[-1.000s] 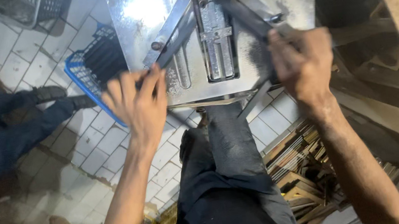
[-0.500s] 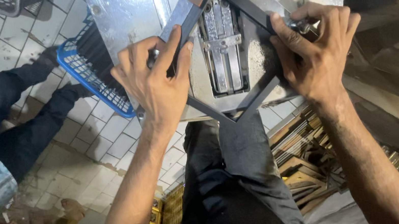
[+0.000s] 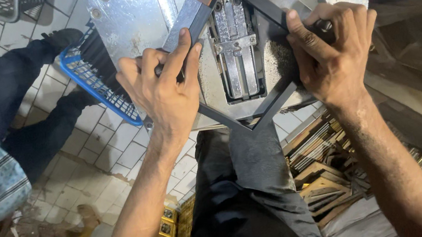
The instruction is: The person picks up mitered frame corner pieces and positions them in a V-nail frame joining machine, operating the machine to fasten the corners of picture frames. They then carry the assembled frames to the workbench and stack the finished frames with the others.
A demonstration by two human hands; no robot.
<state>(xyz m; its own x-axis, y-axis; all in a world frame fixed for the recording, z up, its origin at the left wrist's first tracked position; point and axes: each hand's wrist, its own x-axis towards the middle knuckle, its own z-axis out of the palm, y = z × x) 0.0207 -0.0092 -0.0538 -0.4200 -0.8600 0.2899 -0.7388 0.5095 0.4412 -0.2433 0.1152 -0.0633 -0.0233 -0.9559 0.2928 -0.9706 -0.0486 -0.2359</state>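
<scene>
Nearest to me are my own dark trousers, and beside them, lower right, a heap of frame pieces on the floor. Above, the near corner of the dark frame hangs over the edge of the metal surface. My left hand is clenched around the left bar of this frame, fingers wrapped over it. My right hand grips the right bar in the same way. The frame lies tilted like a diamond around the steel clamp in the middle. I judge it stiff and rather light, with thin hard bars, so holding the two sides near the corners seems safest. Further left, a blue basket stands beside another person's dark leg.
</scene>
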